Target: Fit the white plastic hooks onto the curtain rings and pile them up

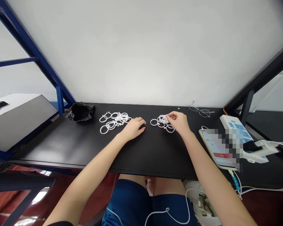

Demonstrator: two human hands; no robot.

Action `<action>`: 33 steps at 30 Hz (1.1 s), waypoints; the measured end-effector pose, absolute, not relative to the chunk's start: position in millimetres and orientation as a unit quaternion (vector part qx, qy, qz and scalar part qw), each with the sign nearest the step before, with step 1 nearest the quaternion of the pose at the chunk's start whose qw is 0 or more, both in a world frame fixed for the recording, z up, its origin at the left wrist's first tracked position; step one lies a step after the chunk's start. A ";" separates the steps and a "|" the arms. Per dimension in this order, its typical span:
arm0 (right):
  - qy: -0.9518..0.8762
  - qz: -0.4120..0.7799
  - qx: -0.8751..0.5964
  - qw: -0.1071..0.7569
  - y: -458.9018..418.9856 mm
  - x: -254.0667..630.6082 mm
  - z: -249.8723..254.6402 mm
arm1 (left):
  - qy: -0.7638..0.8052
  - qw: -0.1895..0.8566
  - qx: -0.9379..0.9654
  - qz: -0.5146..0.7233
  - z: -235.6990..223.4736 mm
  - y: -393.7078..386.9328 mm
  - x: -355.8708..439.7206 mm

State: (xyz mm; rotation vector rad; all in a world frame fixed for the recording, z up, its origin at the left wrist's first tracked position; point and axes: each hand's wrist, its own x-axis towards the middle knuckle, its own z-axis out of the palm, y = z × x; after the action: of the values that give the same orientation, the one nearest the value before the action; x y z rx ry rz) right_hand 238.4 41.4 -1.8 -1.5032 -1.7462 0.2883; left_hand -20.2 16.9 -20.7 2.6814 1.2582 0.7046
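Observation:
Two piles of thin white rings with small eyelets, which look like curtain rings, lie on the black table. The larger pile of curtain rings [110,125] is on the left, the rings overlapping. My left hand [133,128] rests palm down at its right edge, fingers stretched out and thumb apart, with nothing seen in it. The smaller pile of curtain rings [161,121] lies to the right. My right hand [179,122] is at its right side, thumb and forefinger pinched on a ring there; the fingers partly hide that ring.
An opened black plastic bag [81,112] stands at the back left. Glasses [204,112] lie at the back right. Along the right side are a phone [213,146] with a cable, and a white power strip [235,125] with plugs. The table's front edge [153,173] runs above my lap.

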 end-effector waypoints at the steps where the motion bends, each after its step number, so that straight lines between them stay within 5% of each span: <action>1: -0.690 0.113 -0.592 0.402 41.1 237.8 -1.4 | 0.421 0.034 0.877 0.230 -19.4 17.7 -22.4; 8: -0.689 0.121 -0.581 0.416 38.5 234.6 0.7 | 0.584 -0.082 0.778 0.218 -16.2 25.4 -45.7; 26: -0.685 0.123 -0.581 0.421 36.2 232.9 1.7 | 0.628 0.015 0.735 0.255 1.5 24.2 -55.3; 33: -0.687 0.123 -0.575 0.428 36.5 232.1 1.2 | 0.563 0.049 0.717 0.409 3.6 22.5 -49.2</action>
State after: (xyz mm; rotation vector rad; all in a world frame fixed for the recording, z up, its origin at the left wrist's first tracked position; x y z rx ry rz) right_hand 232.1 36.5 1.2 -1.4350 -1.7153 0.3062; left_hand -49.2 22.5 3.6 2.1839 1.7160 1.2456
